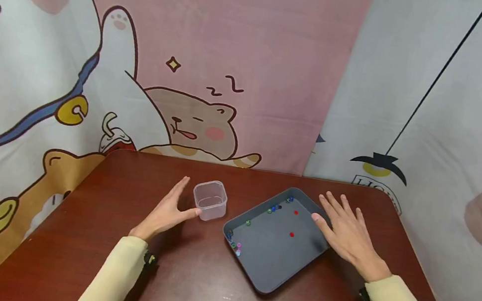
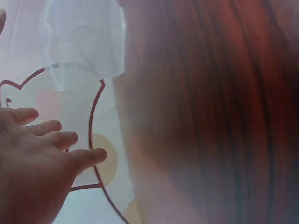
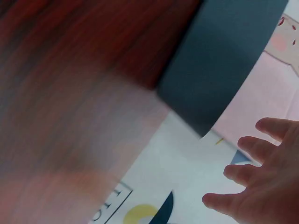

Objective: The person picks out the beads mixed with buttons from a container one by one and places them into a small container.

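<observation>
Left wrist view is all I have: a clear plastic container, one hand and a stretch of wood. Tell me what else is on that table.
Observer: A gray rectangular tray lies to the right of the clear plastic container, as the head view shows.
Operator: Report what the tray holds.
Observer: Small colored bead-like pieces, two red ones among them; many of the others sit along its left side.
Operator: Now locate the other hand.
Observer: The right hand is at the tray's right side with its fingers spread; whether the thumb touches the rim, I cannot tell.
</observation>
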Demonstrator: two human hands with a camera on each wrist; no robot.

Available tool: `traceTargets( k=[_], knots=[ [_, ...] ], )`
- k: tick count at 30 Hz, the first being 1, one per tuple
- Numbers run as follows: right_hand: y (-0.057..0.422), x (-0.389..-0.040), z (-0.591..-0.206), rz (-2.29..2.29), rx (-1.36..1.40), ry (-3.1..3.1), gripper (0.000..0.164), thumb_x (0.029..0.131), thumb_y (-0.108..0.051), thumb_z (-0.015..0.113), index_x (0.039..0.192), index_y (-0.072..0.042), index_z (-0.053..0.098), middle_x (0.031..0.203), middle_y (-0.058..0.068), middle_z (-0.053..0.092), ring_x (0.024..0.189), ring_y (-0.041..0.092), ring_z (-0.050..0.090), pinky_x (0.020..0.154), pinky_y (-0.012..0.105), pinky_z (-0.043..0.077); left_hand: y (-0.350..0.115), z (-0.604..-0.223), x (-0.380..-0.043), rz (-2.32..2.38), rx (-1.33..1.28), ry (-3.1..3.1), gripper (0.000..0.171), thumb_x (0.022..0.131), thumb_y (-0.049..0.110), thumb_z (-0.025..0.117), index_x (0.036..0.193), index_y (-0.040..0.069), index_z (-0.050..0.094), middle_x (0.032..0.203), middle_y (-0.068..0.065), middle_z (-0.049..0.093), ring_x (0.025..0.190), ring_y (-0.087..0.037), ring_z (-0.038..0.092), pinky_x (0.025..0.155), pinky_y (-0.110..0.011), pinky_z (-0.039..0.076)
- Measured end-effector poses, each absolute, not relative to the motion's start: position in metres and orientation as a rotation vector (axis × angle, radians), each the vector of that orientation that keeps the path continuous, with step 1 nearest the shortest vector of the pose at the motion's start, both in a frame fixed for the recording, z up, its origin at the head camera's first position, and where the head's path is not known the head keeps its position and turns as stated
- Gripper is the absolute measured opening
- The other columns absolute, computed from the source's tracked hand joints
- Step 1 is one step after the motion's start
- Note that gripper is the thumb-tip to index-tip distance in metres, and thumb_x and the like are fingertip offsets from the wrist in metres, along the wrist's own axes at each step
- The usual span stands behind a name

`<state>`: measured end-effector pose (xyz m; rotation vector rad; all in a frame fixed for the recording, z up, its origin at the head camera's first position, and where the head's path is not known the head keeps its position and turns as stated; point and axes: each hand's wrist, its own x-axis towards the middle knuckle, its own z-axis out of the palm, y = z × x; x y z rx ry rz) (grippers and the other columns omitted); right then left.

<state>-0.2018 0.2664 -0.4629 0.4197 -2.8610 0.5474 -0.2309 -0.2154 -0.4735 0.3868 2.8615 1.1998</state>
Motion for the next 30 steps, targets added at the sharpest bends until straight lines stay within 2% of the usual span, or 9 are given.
traceTargets(
  k=[6,15,23,30],
  knots=[
    [0.244,-0.201,-0.458,0.559,0.505,-2.859,0.072,0.105,-0.054,0.051,0.160,-0.010,0.039,0.166,0.018,0.031,0.154,0.046,0.017,0.114,0.075,0.012,-0.207,-0.481,-0.242,1.258,0.348,2.762,0.111,0.084,0.049,0.082,0.167,0.022,0.014,0.173,-0.008,0.014,0.156,-0.035,0.020,0.119,-0.064,0.023],
    [0.209,-0.199,-0.452,0.563,0.667,-2.814,0.069,0.104,-0.055,0.053,0.157,-0.011,0.045,0.165,0.011,0.036,0.155,0.040,0.021,0.116,0.073,0.016,-0.196,-0.479,-0.253,1.282,0.353,2.733,0.112,0.082,0.047,0.085,0.167,0.021,0.017,0.170,-0.011,0.023,0.152,-0.036,0.030,0.117,-0.064,0.029],
    [0.184,-0.195,-0.446,0.527,0.774,-2.776,0.069,0.103,-0.055,0.055,0.157,-0.013,0.046,0.163,0.009,0.040,0.152,0.040,0.029,0.115,0.071,0.023,-0.190,-0.479,-0.254,1.244,0.404,2.740,0.114,0.080,0.048,0.086,0.166,0.013,0.019,0.165,-0.016,0.030,0.145,-0.036,0.039,0.116,-0.060,0.033],
    [0.164,-0.195,-0.441,0.504,0.915,-2.720,0.063,0.101,-0.048,0.064,0.153,-0.014,0.053,0.157,0.008,0.050,0.150,0.035,0.037,0.116,0.066,0.030,-0.190,-0.482,-0.255,1.263,0.402,2.752,0.108,0.084,0.047,0.084,0.165,0.011,0.022,0.165,-0.017,0.030,0.147,-0.036,0.037,0.117,-0.060,0.032]
  ],
)
